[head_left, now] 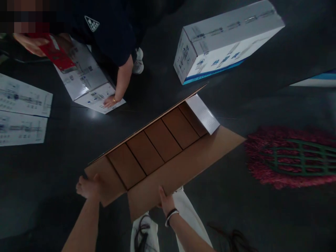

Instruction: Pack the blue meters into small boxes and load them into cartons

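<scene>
In front of me is a long cardboard carton (168, 168), its top flaps standing open. Several brown panels or inner boxes (154, 145) show in a row inside, parted by dark gaps. My left hand (89, 185) grips the left end flap, thumb over the inner face and fingers behind it. On the near long flap, my right hand (166, 201) has its thumb on the inside, while its fingers are mostly hidden behind the cardboard. The right end flap (202, 113) shows a white face and folds inward.
A co-worker (110, 38) holds a red tape dispenser (59, 56) over a white carton (84, 73). Another white carton (233, 31) stands at the back right; two (23, 108) sit at left. A red bristly object with a green grid (301, 157) lies right.
</scene>
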Demonstrator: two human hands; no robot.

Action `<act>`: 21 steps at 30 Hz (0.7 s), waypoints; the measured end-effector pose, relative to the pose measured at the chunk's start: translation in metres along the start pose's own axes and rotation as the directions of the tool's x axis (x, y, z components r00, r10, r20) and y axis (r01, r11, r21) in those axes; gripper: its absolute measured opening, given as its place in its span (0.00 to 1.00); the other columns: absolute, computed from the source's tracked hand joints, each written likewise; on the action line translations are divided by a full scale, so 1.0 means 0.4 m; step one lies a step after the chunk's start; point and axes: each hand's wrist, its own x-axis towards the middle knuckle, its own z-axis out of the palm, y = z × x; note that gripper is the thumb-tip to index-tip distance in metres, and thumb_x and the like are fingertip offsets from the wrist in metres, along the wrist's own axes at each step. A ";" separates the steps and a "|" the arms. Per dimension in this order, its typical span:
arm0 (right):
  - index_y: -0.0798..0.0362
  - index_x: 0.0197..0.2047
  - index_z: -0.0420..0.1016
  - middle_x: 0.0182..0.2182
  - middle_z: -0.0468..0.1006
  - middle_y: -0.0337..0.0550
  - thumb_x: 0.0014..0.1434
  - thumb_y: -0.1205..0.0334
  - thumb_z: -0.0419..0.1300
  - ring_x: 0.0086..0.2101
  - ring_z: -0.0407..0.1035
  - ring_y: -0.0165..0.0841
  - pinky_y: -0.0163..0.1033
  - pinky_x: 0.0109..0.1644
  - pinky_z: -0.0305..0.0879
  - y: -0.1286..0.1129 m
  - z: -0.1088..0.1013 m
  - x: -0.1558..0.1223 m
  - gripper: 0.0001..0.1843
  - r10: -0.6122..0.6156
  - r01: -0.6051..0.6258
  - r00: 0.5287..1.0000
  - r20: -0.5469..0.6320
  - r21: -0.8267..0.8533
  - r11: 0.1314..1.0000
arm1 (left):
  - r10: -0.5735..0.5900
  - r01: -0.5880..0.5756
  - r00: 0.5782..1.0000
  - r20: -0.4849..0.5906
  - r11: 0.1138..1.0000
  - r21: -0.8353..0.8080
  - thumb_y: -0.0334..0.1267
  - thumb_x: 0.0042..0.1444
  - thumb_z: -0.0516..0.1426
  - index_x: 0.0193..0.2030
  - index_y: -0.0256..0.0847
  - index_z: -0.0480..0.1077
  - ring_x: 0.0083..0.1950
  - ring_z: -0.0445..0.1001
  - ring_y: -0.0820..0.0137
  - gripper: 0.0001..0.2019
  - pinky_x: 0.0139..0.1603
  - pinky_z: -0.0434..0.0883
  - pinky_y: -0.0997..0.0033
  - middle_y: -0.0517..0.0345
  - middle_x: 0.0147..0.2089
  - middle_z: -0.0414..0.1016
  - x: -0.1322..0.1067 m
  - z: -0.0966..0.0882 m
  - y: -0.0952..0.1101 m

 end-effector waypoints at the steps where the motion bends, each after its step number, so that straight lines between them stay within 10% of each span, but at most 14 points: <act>1: 0.56 0.37 0.70 0.34 0.75 0.50 0.51 0.36 0.45 0.31 0.72 0.37 0.39 0.29 0.68 -0.019 -0.007 -0.050 0.30 0.096 -0.096 0.992 0.075 -0.004 0.995 | 0.101 -0.096 0.992 -0.081 0.994 0.056 0.36 0.53 0.52 0.62 0.26 0.48 0.66 0.42 0.55 0.31 0.63 0.44 0.50 0.32 0.64 0.48 -0.028 0.025 0.022; 3: 0.59 0.28 0.71 0.25 0.73 0.48 0.45 0.40 0.56 0.24 0.70 0.34 0.38 0.28 0.67 -0.084 -0.057 -0.151 0.26 0.142 -0.096 0.912 0.384 -0.137 0.986 | 0.209 -0.192 0.969 -0.132 0.972 0.134 0.40 0.55 0.50 0.62 0.26 0.48 0.67 0.38 0.54 0.31 0.63 0.43 0.49 0.31 0.66 0.40 -0.109 0.087 0.055; 5: 0.58 0.26 0.72 0.24 0.73 0.45 0.46 0.44 0.57 0.25 0.69 0.33 0.38 0.30 0.67 -0.197 -0.143 -0.214 0.22 -0.045 0.158 0.858 0.511 -0.181 0.971 | 0.007 -0.001 0.998 -0.063 0.995 0.100 0.50 0.52 0.51 0.63 0.23 0.43 0.66 0.36 0.46 0.39 0.59 0.47 0.40 0.26 0.66 0.34 -0.199 0.154 0.072; 7: 0.56 0.35 0.73 0.33 0.74 0.46 0.54 0.49 0.51 0.34 0.69 0.32 0.39 0.42 0.66 -0.347 -0.242 -0.206 0.19 -0.443 0.482 0.874 0.200 -0.238 0.843 | -0.168 0.172 0.984 -0.065 0.983 0.065 0.57 0.51 0.49 0.64 0.24 0.37 0.66 0.33 0.42 0.45 0.56 0.47 0.34 0.24 0.65 0.30 -0.269 0.209 0.078; 8: 0.55 0.43 0.71 0.41 0.73 0.47 0.55 0.54 0.50 0.42 0.67 0.33 0.39 0.49 0.62 -0.425 -0.287 -0.175 0.18 -0.604 0.562 0.797 -0.024 -0.339 0.755 | -0.203 0.208 0.975 -0.092 0.977 0.054 0.58 0.51 0.47 0.64 0.24 0.35 0.66 0.32 0.42 0.45 0.55 0.46 0.34 0.24 0.65 0.29 -0.291 0.230 0.080; 10: 0.61 0.54 0.62 0.53 0.64 0.53 0.54 0.63 0.50 0.52 0.59 0.36 0.40 0.57 0.54 -0.552 -0.364 -0.080 0.24 -0.707 0.466 0.639 -0.302 -0.579 0.669 | -0.208 0.217 0.967 -0.149 0.975 0.044 0.59 0.52 0.44 0.64 0.25 0.33 0.66 0.32 0.43 0.44 0.56 0.44 0.34 0.25 0.65 0.30 -0.311 0.256 0.083; 12: 0.67 0.59 0.54 0.56 0.57 0.62 0.51 0.65 0.53 0.55 0.54 0.44 0.48 0.57 0.51 -0.618 -0.427 0.018 0.33 -0.611 0.139 0.628 -0.482 -0.703 0.698 | -0.230 0.237 0.960 -0.159 0.971 0.025 0.59 0.52 0.43 0.64 0.27 0.33 0.66 0.32 0.44 0.43 0.57 0.43 0.35 0.26 0.66 0.32 -0.306 0.266 0.086; 15: 0.67 0.63 0.41 0.57 0.55 0.64 0.51 0.64 0.54 0.56 0.51 0.49 0.55 0.56 0.49 -0.611 -0.534 0.099 0.41 -0.669 -0.119 0.503 -0.547 -0.811 0.573 | -0.292 0.297 0.941 -0.168 0.955 0.004 0.60 0.53 0.42 0.64 0.28 0.35 0.66 0.35 0.47 0.42 0.59 0.44 0.38 0.29 0.66 0.37 -0.278 0.268 0.090; 19: 0.63 0.65 0.35 0.63 0.38 0.58 0.53 0.53 0.54 0.60 0.37 0.51 0.60 0.59 0.35 -0.581 -0.721 0.123 0.45 -0.790 -0.252 0.202 -0.579 -0.810 0.530 | -0.302 0.311 0.930 -0.210 0.950 0.009 0.56 0.55 0.42 0.63 0.24 0.44 0.64 0.47 0.47 0.38 0.59 0.52 0.46 0.30 0.64 0.47 -0.243 0.270 0.080; 21: 0.67 0.64 0.37 0.63 0.37 0.60 0.51 0.45 0.55 0.60 0.34 0.53 0.59 0.60 0.36 -0.601 -0.807 0.153 0.50 -0.747 -0.243 0.243 -0.618 -0.785 0.570 | -0.304 0.312 0.933 -0.191 0.950 0.012 0.54 0.56 0.42 0.62 0.23 0.48 0.61 0.54 0.47 0.36 0.57 0.57 0.49 0.30 0.61 0.54 -0.228 0.270 0.069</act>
